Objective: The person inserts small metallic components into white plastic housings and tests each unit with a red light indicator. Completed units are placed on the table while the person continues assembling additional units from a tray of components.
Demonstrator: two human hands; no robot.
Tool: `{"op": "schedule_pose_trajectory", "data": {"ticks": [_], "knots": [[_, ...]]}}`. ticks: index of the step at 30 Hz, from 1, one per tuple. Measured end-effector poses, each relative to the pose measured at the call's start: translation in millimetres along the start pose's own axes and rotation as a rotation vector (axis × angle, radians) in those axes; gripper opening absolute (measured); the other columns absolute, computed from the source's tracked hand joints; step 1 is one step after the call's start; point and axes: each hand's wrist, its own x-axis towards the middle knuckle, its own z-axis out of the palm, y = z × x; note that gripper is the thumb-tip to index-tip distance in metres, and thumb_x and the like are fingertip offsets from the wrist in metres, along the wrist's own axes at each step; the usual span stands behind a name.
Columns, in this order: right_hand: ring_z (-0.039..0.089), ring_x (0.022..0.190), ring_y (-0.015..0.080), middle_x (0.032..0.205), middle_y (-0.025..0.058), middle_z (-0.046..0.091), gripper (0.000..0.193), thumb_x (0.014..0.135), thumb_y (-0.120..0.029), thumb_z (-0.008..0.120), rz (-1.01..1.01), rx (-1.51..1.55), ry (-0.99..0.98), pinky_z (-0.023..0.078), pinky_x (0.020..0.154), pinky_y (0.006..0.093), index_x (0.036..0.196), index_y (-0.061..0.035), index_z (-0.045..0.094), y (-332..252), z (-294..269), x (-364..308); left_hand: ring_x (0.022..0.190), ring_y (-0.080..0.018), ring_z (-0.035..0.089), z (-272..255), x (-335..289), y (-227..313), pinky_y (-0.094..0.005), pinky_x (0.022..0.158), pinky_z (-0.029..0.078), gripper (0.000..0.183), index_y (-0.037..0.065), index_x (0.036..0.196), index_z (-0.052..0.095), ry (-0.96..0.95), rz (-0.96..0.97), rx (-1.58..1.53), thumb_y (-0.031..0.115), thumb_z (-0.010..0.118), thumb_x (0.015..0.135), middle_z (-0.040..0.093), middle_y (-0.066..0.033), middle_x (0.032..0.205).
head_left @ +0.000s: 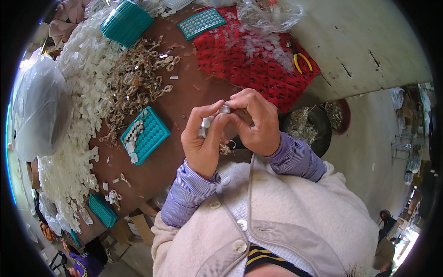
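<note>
Cream coat (295, 194) nearest. Left hand (200, 147) and right hand (260, 124) close together, fingertips pinched on small silvery piece (224, 110). Piece looks light, stiff, maybe slippery; sides likely best hold. Sits between both thumbs and forefingers. Pale bit (203, 128) inside left grip; kind unclear.

Pinching a small silvery piece (224, 109) with left hand (202, 142) and right hand (259, 123), near teal tray (153, 134) on brown worktop (187, 94).
</note>
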Motion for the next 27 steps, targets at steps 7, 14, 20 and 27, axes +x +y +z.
{"op": "schedule_pose_trajectory", "data": {"ticks": [7,14,20,27], "knots": [[0.073,0.095,0.0351,0.105,0.0133,0.074,0.024,0.087,-0.001,0.080,-0.156,0.070,0.050,0.059,0.102,0.0536,0.107,-0.0038,0.068,6.9,4.4,9.3,0.064,-0.0025,0.056,-16.3,12.2,-15.0,-0.0181,0.046,0.043,0.032,0.003,0.134,0.065,-0.192,-0.444,-0.569,0.028,0.060,0.115,0.071,-0.0019,0.102],[0.066,0.094,0.0304,0.101,0.0074,0.071,0.021,0.086,-0.011,0.084,-0.044,-0.316,-0.016,0.051,0.083,0.0441,0.106,-0.0099,0.078,56.3,-36.6,30.7,0.059,-0.0040,0.057,-33.3,30.7,-25.1,-0.0188,0.043,0.040,0.017,0.006,0.125,0.068,-0.071,-0.377,-0.621,0.013,0.067,0.110,0.071,-0.0029,0.091],[0.062,0.091,0.0304,0.090,0.0067,0.065,0.016,0.087,-0.014,0.082,-0.156,-0.622,-0.212,0.050,0.085,0.0440,0.099,-0.0072,0.074,124.1,-39.2,60.4,0.059,-0.0033,0.057,-32.6,38.0,-25.7,-0.0175,0.044,0.040,0.030,0.007,0.140,0.064,-0.024,-0.370,-0.589,0.015,0.064,0.111,0.077,-0.0084,0.114],[0.067,0.100,0.0272,0.096,0.0084,0.070,0.012,0.090,-0.005,0.075,0.155,0.018,-0.205,0.049,0.091,0.0397,0.092,-0.0076,0.063,48.1,-20.3,47.0,0.068,-0.0037,0.060,-31.8,35.2,-26.4,-0.0182,0.049,0.045,0.036,0.005,0.145,0.061,-0.092,-0.359,-0.540,0.019,0.062,0.112,0.076,-0.0109,0.122]]}}
